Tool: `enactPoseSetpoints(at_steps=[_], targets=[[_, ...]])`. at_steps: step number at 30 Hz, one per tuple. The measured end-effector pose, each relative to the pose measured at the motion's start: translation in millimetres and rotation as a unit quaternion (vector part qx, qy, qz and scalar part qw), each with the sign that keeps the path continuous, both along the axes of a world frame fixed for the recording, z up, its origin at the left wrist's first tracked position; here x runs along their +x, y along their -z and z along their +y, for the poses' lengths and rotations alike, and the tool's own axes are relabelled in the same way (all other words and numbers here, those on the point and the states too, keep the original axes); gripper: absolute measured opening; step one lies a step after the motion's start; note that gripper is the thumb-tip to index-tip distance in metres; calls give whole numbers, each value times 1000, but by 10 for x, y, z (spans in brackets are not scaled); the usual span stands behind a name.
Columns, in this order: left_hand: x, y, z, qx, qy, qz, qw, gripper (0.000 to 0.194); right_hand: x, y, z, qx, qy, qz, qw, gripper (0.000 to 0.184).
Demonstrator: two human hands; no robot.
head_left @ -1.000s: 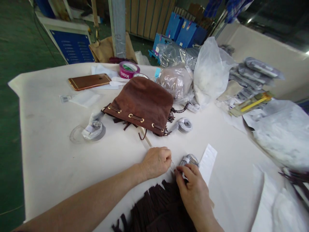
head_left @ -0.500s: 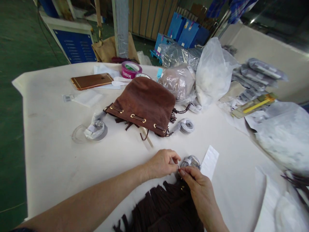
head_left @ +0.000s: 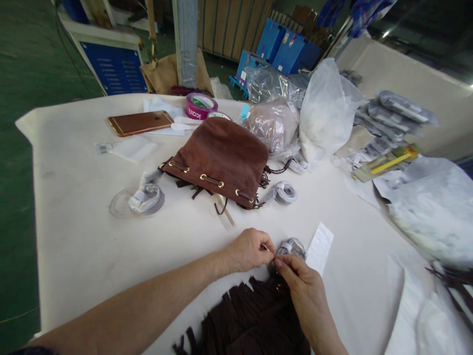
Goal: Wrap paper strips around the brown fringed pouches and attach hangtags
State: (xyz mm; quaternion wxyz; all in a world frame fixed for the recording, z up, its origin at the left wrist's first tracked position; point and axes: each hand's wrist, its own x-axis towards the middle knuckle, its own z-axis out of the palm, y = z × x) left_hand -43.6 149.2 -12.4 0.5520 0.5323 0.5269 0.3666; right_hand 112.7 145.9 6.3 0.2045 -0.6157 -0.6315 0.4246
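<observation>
Diffuse light falls evenly on the white tabletop (head_left: 81,261), casting faint, soft-edged shadows; the green floor (head_left: 15,202) remains dim. Specular glints mark the clear plastic bag (head_left: 273,123). The dark brown fringe (head_left: 254,320) loses detail in shade. Wide-angle distortion stretches the softly resolved margins.

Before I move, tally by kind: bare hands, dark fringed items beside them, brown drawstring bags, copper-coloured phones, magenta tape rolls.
Left bare hand and right bare hand: 2
Dark-brown fringed item: 1
Brown drawstring bag with gold eyelets: 1
Copper-coloured phone: 1
Magenta tape roll: 1
Total: 6
</observation>
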Motion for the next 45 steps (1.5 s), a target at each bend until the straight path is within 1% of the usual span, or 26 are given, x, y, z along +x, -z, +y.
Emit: enactPoseSetpoints(at_steps=[5, 10, 13, 15, 17, 19, 21, 24, 26, 29, 32, 34, 38, 42, 45], targets=[[10, 10, 4, -18, 0, -11, 1000, 13, 25, 38, -8, -8, 6, 12, 1000, 31], [6, 0, 7, -46, -5, -48, 998, 14, 4, 5, -21, -13, 7, 3, 1000, 31], [-21, -28, 12, -80, 0, -94, 992, 13, 17, -44, -21, -20, 2, -5, 1000, 33], [-38, -49, 13, -109, 4, -136, 985, 13, 76, -79, -20, -14, 8, -9, 1000, 36], [-45, -61, 13, -137, 5, -183, 974, 12, 184, -106, -23, -1, 20, -18, 1000, 39], [-42, -58, 11, -159, 7, -228, 961, 10, 328, -113, -34, 13, 22, -49, 998, 38], [-34, -44, 12, -173, 5, -268, 948, 8, 476, -95, -53, 27, 1, -97, 995, 34], [-26, -22, 17, -182, -4, -310, 933, 10, 644, -33, -79, 56, -50, -149, 986, 31], [-30, -16, 20, -184, -8, -326, 927, 11, 707, 8, -81, 71, -79, -163, 981, 34], [-43, -21, 20, -190, -6, -339, 921, 12, 753, 39, -49, 71, -118, -170, 976, 42], [-56, -33, 20, -198, 4, -347, 917, 13, 781, 28, 6, 58, -136, -175, 973, 43], [-65, -45, 24, -203, 9, -351, 914, 13, 793, 2, 34, 43, -129, -179, 974, 40], [-77, -88, 39, -213, 8, -355, 910, 14, 785, -59, 35, -15, -113, -197, 974, 34], [-85, -127, 56, -215, -1, -350, 911, 15, 751, -53, 12, -44, -115, -237, 964, 23], [-93, -133, 60, -212, -2, -340, 916, 16, 751, -38, 32, -93, -128, -210, 965, 10]])
